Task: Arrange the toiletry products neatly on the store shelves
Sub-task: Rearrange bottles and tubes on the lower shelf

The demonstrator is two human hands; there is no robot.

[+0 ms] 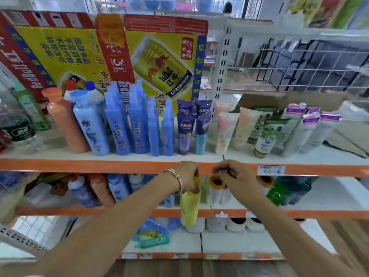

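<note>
One yellow plastic bottle [189,206] hangs upright in front of the middle orange-edged shelf [279,213], its top gripped by the left hand's [186,174] curled fingers. The right hand [233,176] curls at an orange-capped white bottle [216,188]; whether it holds anything I cannot tell. On the shelf above stand four blue spray bottles [137,126] and four purple tubes [184,132], before "RedBull" cardboard [159,56].

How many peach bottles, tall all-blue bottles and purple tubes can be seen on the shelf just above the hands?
Peach bottle: 1
Tall all-blue bottles: 4
Purple tubes: 4, two in front and two behind
Total: 9 in view; any hidden further back cannot be counted.
</note>
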